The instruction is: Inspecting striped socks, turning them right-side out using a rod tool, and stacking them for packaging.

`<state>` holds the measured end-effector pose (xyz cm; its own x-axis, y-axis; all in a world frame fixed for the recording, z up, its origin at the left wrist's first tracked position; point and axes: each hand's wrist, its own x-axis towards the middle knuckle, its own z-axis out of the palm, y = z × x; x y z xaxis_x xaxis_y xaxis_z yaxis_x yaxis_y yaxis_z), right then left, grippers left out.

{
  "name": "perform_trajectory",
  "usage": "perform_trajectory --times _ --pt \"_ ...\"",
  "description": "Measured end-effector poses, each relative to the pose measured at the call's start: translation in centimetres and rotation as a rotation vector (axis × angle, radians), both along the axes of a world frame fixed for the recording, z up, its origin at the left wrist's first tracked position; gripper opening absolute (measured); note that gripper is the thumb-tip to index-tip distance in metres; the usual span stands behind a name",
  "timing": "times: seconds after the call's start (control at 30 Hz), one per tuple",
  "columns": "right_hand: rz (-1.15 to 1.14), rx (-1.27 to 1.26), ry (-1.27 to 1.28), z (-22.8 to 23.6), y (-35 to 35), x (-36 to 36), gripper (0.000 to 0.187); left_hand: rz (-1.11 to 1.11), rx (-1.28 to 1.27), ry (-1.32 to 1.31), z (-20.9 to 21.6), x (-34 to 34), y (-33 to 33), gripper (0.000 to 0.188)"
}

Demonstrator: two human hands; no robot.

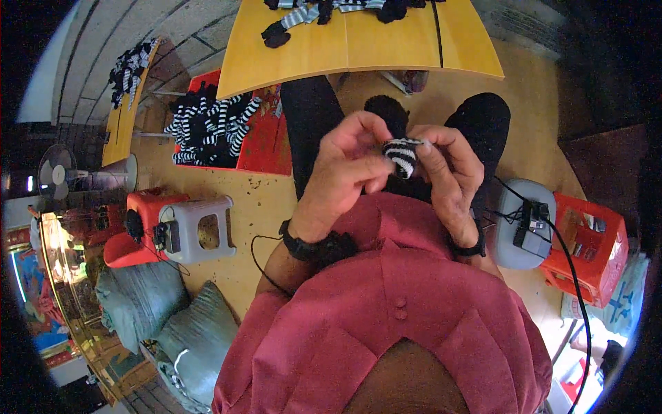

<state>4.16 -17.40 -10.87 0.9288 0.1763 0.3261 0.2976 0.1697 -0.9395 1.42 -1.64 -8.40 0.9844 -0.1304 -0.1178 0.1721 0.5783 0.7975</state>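
Bare left hand (345, 155) with blurred fingertips, black-and-white striped knit piece (400, 159) partly covered by bare right hand (452, 165), yellow wooden tabletop (386, 45) cut off above, maroon fabric shirt (310, 338) cropped below

The striped black-and-white knit piece (401, 159) is bunched — held midair.

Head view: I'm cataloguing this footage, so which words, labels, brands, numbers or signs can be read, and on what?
No text is legible.
Pale bag at right: blue marks, too blurred to read.
Striped knit piece: no lettering visible.
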Motion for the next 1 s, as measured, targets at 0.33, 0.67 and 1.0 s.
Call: perform_trajectory --times 0.33,0.67,1.0 --pt "0.310 0.327 0.412 0.9 -0.6 -0.9 0.007 0.380 0.719 -0.357 0.0 -1.0 -1.0 0.008" --pt "0.235 0.519 0.499 -0.6 0.9 -1.1 0.007 0.224 0.333 -0.118 0.7 -0.5 -1.4 0.015" --pt "0.122 0.365 0.390 0.1 -0.1 -0.2 0.007 -0.006 -0.018 -0.065 -0.4 0.0 -0.9 0.025"
